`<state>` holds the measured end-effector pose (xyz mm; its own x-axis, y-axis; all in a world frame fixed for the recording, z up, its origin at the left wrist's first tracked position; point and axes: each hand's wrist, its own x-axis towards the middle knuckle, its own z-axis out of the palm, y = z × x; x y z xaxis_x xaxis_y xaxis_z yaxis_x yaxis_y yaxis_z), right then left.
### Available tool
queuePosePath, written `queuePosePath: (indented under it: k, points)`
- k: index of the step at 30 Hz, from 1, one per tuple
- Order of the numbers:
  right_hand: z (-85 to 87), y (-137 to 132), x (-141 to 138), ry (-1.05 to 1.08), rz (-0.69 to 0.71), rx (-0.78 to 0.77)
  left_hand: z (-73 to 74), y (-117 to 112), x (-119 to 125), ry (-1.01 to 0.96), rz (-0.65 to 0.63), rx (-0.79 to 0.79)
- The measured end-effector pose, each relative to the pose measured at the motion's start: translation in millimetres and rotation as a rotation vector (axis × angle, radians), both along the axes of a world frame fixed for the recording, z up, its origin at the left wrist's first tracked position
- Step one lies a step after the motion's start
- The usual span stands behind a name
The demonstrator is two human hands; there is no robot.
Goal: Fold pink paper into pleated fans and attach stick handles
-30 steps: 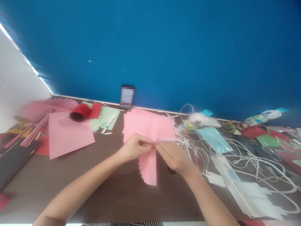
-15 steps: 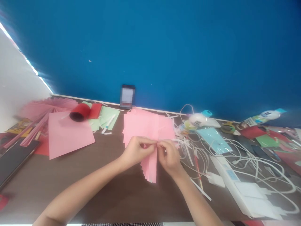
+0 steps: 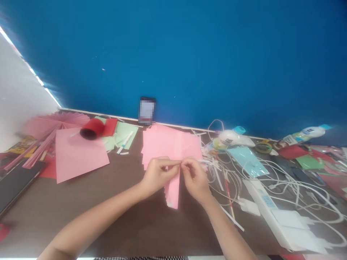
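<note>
In the head view, my left hand point(image 3: 159, 175) is closed in a pinch at a pleated pink paper point(image 3: 172, 193). The paper's narrow folded end fans out below the fingers, toward me. My right hand point(image 3: 195, 178) is also pinched, its fingertips meeting those of the left at the paper's upper part. What lies right between the fingertips is too small to make out. Behind both hands, a stack of pink paper sheets point(image 3: 168, 142) rests on the dark tabletop point(image 3: 121, 220), its near part covered by the hands.
At left lie a pink sheet point(image 3: 78, 155), a red roll point(image 3: 92, 129) and a pink pleated fan point(image 3: 62, 121). A phone point(image 3: 146, 111) leans on the blue wall. White paper strips point(image 3: 215, 166), a glue bottle point(image 3: 230, 138), tangled cables and a power strip point(image 3: 267, 209) crowd the right.
The hanging end of the pleated pink paper has swung slightly left and looks narrower. My right hand has shifted a little, with its fingertips still against the left ones.
</note>
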<state>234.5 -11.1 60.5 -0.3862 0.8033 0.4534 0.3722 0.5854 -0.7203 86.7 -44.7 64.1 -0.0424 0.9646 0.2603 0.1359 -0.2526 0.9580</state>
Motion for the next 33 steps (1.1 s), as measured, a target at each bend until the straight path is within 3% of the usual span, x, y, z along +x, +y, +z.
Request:
queuePosePath:
  k: [7,15,33]
  points:
    - [10.4,4.7,9.4,-0.01,0.191,-0.258,-1.1,5.6,-6.2,0.188,-0.041,0.052]
    - [7.4,9.1,11.7,0.022,0.277,-0.36,1.0,7.1,-7.6,0.249,-0.09,0.02]
    - [-12.2,15.7,18.1,0.05,0.161,-0.471,-11.9,25.7,-20.1,0.051,-0.224,-0.225]
